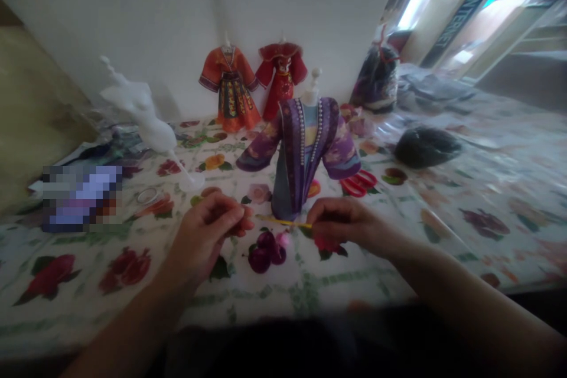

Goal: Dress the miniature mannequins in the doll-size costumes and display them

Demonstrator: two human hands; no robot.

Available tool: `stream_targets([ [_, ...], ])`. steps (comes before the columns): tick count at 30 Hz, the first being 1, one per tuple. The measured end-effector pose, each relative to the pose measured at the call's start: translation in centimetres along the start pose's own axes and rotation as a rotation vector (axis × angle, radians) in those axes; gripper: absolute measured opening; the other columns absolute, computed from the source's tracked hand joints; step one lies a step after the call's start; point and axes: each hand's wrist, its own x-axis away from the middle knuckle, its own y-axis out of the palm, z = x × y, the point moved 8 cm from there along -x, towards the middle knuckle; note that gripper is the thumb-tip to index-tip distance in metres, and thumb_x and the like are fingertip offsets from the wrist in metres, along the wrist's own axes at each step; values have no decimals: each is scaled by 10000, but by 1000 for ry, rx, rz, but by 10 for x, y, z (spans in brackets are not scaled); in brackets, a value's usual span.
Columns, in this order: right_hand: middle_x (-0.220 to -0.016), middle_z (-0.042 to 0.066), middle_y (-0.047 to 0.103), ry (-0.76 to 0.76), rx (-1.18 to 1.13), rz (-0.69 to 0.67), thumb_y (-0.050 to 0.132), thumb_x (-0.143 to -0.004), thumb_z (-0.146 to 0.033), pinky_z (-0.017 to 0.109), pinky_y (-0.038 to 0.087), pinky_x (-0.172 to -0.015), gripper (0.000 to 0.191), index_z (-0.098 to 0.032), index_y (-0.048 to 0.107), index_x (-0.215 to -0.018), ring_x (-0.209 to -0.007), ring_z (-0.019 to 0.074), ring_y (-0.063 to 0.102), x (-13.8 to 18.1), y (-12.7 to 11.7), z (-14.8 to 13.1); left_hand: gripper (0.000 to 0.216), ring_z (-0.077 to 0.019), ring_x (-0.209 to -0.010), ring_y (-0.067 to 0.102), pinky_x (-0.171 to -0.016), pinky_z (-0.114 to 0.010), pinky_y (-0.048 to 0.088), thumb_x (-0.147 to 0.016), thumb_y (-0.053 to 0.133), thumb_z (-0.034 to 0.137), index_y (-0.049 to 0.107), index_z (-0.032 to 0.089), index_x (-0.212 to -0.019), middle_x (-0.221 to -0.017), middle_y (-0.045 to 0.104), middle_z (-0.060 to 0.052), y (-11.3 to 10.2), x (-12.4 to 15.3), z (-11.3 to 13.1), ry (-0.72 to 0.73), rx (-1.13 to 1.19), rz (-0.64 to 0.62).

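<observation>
A thin yellow strip [287, 222], like a narrow ribbon, runs almost level between my two hands. My right hand [339, 221] pinches its right end. The fingers of my left hand [221, 218] are closed at the other end, where the strip blurs and thins out. Just behind it stands a small white dress form [311, 94] wearing a purple and blue robe [287, 147] with wide sleeves and rows of pearl-like beads down the front edges. Neither hand visibly grips the robe.
A bare white mannequin [150, 121] leans at the left. Behind stand an orange miniature dress [233, 88] and a red one [281, 77]. Red-handled scissors [359, 183], a dark bundle [427, 146] and a filled plastic bag [376, 77] lie right on the fruit-patterned tablecloth [177, 313].
</observation>
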Motion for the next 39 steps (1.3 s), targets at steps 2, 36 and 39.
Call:
stream_targets([
  [2, -679, -13, 653, 14, -16, -2, 729, -871, -384, 178, 391, -451, 222, -171, 665, -881, -520, 65, 541, 1, -3, 3, 177, -101, -624, 687, -559, -164, 526, -760, 816, 248, 657, 169, -759, -755, 716, 2, -2, 0, 4, 65, -87, 0],
  [36, -741, 14, 707, 31, -26, -18, 743, -867, -330, 187, 467, -508, 157, -180, 701, -887, -579, 87, 607, 5, -10, -12, 92, -127, -683, 592, -632, -206, 469, -773, 754, 182, 672, 195, -814, -769, 636, -1, 24, 6, 28, 349, -633, -108],
  [39, -751, 19, 712, 5, -2, -11, 741, -869, -322, 188, 467, -513, 138, -187, 713, -872, -596, 90, 603, 5, -10, -16, 118, -143, -690, 597, -666, -222, 474, -731, 780, 159, 690, 206, -789, -759, 649, -2, 25, 11, 37, 406, -653, -70],
])
